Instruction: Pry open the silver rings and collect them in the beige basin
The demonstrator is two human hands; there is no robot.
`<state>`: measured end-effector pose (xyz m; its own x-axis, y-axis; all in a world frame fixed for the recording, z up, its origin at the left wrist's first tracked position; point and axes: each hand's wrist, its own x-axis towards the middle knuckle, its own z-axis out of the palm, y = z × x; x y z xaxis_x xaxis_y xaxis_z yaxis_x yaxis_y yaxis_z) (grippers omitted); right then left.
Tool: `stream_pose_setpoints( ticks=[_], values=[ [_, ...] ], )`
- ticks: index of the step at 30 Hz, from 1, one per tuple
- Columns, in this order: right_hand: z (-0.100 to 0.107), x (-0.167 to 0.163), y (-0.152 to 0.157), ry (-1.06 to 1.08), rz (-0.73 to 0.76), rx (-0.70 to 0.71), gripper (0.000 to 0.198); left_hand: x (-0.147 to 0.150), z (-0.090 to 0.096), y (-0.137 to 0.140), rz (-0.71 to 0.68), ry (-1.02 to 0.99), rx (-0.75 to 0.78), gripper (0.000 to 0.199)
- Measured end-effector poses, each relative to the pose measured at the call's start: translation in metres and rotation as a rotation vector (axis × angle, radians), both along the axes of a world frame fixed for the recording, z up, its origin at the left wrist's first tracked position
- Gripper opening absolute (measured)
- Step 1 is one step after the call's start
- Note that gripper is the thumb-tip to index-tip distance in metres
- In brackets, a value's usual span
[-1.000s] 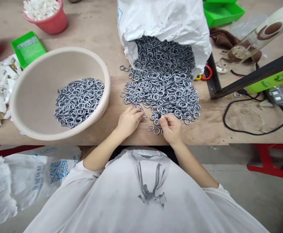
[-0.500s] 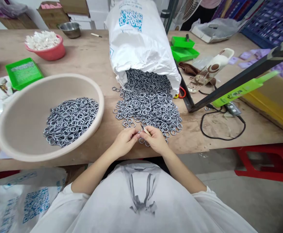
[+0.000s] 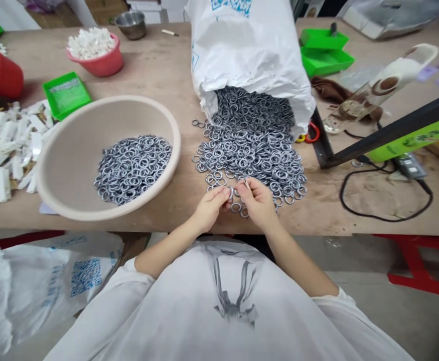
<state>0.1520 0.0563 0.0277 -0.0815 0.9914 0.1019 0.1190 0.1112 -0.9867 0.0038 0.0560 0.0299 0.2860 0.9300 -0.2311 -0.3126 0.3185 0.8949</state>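
Between the thumb and fingers of my left hand (image 3: 212,206) is a grey ring (image 3: 231,193). Close beside it, my right hand (image 3: 259,203) is closed on a small pale-handled knife (image 3: 247,184), most of which the fingers hide. Both hands are just above the near edge of a heap of loose grey rings (image 3: 251,153). The heap spills from the mouth of a white sack (image 3: 249,55) lying on the table. To the left, a large beige basin (image 3: 66,173) holds a pile of similar rings (image 3: 136,165).
White plastic pieces (image 3: 10,145) lie left of the basin, near a green tray (image 3: 68,95) and a red bowl (image 3: 101,62). At right stand a black metal bar (image 3: 377,138), a looped cable (image 3: 341,195) and red-handled scissors (image 3: 312,133). A metal bowl (image 3: 131,25) sits behind.
The view has swung left and down, so the table things appear further right and higher. My hands have moved slightly apart, and the ring in my left hand now shows more plainly.
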Motion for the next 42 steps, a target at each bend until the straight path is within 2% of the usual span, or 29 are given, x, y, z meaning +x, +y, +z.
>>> stream_pose_setpoints(
  ticks=[4,7,13,18,20,22,24,26,30,35,39,42],
  values=[
    [0.005,0.007,-0.006,-0.361,0.033,0.227,0.041,-0.003,-0.001,0.001,0.023,-0.076,-0.05,0.035],
    [0.007,0.006,-0.01,-0.508,0.063,0.324,0.041,-0.003,-0.001,0.001,0.065,-0.114,-0.088,0.031],
    [0.005,0.005,-0.009,-0.589,0.069,0.353,0.042,-0.001,0.005,-0.001,0.063,-0.112,-0.19,0.03],
    [0.007,0.005,-0.012,-0.583,0.084,0.37,0.041,-0.001,0.006,-0.002,0.053,-0.112,-0.207,0.036],
    [0.005,0.007,-0.011,-0.569,0.099,0.353,0.041,-0.002,0.005,-0.004,0.039,-0.116,-0.192,0.04],
    [0.0,0.012,-0.005,-0.547,0.085,0.285,0.043,-0.003,0.006,-0.007,-0.043,-0.12,-0.136,0.042],
    [-0.006,0.019,0.004,-0.528,0.016,0.179,0.046,-0.007,0.007,-0.01,-0.175,-0.13,-0.068,0.044],
    [-0.013,0.023,0.012,-0.55,-0.058,0.103,0.047,-0.015,0.007,-0.011,-0.227,-0.122,-0.035,0.043],
    [-0.018,0.011,0.016,-0.78,-0.025,0.084,0.03,-0.037,-0.003,-0.005,0.028,-0.026,-0.063,0.038],
    [-0.016,-0.017,0.011,-1.064,0.111,0.012,0.033,-0.061,-0.015,-0.004,0.216,0.044,-0.13,0.043],
    [-0.016,-0.019,0.016,-0.989,0.139,-0.035,0.019,-0.067,-0.016,-0.006,0.246,0.042,-0.225,0.033],
    [-0.016,-0.015,0.02,-0.68,0.125,-0.102,0.015,-0.062,-0.017,-0.005,0.186,0.067,-0.208,0.032]
  ],
)
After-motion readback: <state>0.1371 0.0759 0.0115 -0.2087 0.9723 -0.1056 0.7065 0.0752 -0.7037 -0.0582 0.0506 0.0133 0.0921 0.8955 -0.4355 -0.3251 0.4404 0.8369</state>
